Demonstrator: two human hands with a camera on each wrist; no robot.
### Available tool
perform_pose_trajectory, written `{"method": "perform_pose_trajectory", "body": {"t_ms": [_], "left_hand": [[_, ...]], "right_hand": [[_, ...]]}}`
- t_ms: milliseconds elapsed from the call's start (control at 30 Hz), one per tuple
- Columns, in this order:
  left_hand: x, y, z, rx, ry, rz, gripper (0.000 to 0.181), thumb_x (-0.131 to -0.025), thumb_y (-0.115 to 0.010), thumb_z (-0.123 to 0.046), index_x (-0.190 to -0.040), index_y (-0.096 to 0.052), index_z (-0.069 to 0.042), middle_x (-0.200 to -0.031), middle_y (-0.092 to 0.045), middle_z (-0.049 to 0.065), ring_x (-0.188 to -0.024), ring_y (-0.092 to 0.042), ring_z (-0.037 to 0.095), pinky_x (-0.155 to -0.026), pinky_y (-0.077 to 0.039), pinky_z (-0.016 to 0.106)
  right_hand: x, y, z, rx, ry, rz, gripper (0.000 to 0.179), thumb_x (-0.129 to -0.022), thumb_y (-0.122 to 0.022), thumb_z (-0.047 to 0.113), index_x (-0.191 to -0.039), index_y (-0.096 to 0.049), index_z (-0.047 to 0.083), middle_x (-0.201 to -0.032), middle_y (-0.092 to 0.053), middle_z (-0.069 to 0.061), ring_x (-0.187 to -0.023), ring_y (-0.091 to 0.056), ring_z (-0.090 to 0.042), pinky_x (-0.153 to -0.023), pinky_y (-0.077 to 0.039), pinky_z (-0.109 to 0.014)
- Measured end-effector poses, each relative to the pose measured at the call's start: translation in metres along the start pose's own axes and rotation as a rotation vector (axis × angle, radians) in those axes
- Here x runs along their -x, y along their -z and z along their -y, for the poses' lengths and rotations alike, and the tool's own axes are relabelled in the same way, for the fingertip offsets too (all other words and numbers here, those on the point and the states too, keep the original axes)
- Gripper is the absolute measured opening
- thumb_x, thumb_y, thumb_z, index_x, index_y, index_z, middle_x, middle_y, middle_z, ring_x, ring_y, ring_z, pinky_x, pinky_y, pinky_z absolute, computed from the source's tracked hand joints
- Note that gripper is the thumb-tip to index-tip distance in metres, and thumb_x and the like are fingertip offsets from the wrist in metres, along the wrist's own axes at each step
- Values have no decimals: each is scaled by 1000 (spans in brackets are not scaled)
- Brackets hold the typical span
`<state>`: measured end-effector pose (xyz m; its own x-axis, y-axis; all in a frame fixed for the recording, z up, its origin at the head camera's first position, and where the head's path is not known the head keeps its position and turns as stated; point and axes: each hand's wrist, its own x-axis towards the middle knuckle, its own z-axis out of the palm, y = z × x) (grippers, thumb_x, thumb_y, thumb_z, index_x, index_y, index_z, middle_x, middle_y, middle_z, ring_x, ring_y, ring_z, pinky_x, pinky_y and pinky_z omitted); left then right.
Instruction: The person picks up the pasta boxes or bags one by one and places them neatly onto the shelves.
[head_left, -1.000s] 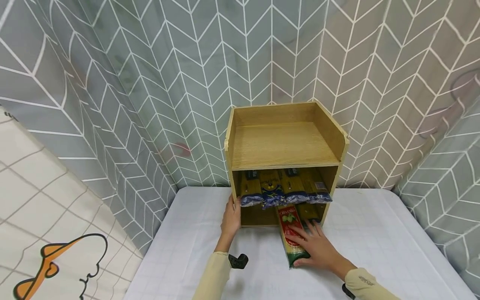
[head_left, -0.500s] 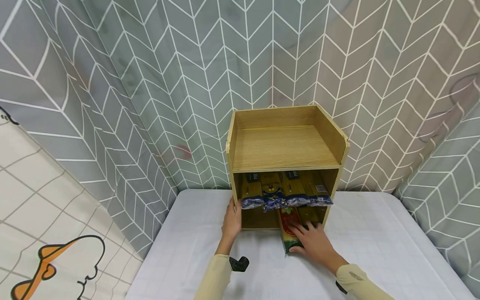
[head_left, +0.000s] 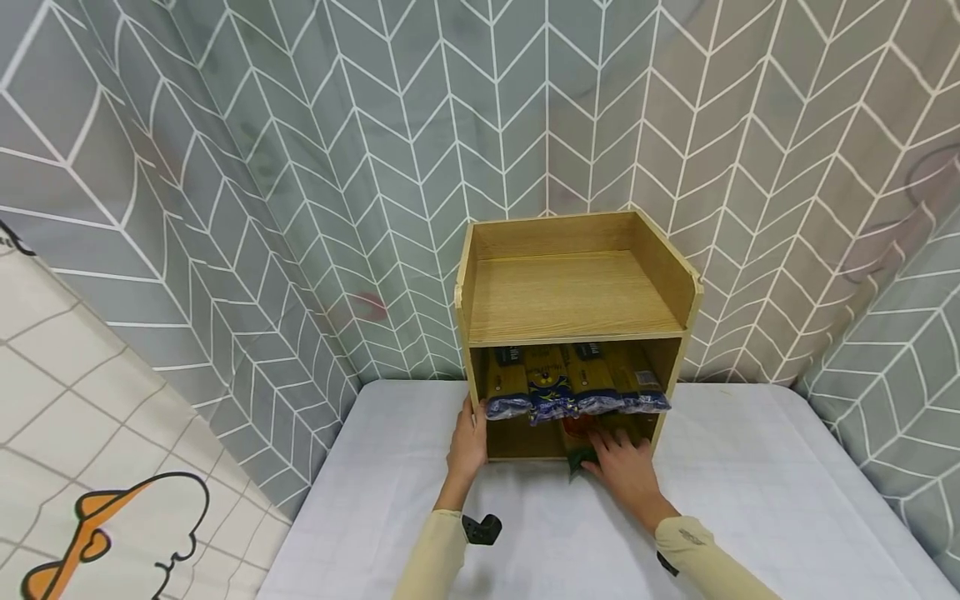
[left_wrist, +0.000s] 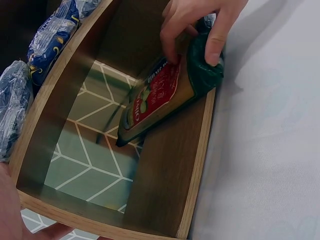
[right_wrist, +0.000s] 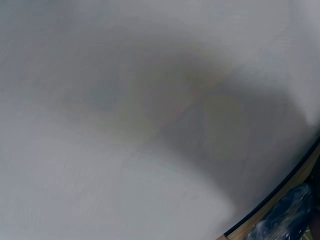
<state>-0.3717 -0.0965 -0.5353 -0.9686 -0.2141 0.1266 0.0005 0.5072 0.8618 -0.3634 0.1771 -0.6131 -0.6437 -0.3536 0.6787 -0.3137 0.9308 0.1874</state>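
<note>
My left hand (head_left: 467, 446) grips the left side panel of a small wooden shelf (head_left: 573, 292), its thumb at the front edge. My right hand (head_left: 628, 468) holds the green end of a pasta packet (left_wrist: 157, 92) with a red label, thumb at the end and fingers on top. Most of this packet lies inside the lower compartment; its green end sits at the front edge. In the left wrist view it is tilted above the bottom board (left_wrist: 167, 175). The right wrist view shows mostly white tablecloth, and the right hand's grip is out of sight there.
Several yellow pasta packets (head_left: 592, 383) with blue ends lie side by side on the middle shelf, their clear wrapping jutting past its edge. Another yellow packet (head_left: 630, 423) lies at the lower right. The top tier (head_left: 573, 292) has raised sides. A patterned curtain (head_left: 375, 167) hangs behind.
My right hand has moved forward, and the red-labelled pasta packet has slid deeper into the lower compartment. My left hand has stayed on the shelf's side.
</note>
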Motion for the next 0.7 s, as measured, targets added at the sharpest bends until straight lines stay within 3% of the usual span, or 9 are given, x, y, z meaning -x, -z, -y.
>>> {"method": "perform_pose_trajectory", "body": {"t_ms": [233, 467, 700], "left_hand": [[-2, 0, 0, -7, 13, 5, 62, -110, -31, -53, -160, -37, -17, -148, -55, 23, -130, -57, 52, -96, -46, 75], [-1, 2, 3, -8, 24, -8, 61, -110, -33, -53, -159, -39, -17, -148, -56, 22, -129, -58, 51, -94, -47, 74], [-2, 9, 1, -67, 10, -19, 60, -110, -31, -53, -158, -40, -19, -138, -62, 22, -121, -64, 47, -87, -52, 68]], "right_hand": [[-3, -7, 7, 20, -80, -43, 64, -64, -93, 48, -111, -74, 9, -109, -77, -8, -95, -65, -34, -62, -48, -57], [7, -1, 11, -16, -77, 32, 61, -71, -90, 46, -116, -72, 9, -114, -76, -12, -107, -65, -35, -70, -51, -56], [7, 12, 15, -99, -101, 133, 54, -79, -87, 32, -123, -68, 8, -123, -73, -13, -113, -64, -37, -79, -53, -55]]}}
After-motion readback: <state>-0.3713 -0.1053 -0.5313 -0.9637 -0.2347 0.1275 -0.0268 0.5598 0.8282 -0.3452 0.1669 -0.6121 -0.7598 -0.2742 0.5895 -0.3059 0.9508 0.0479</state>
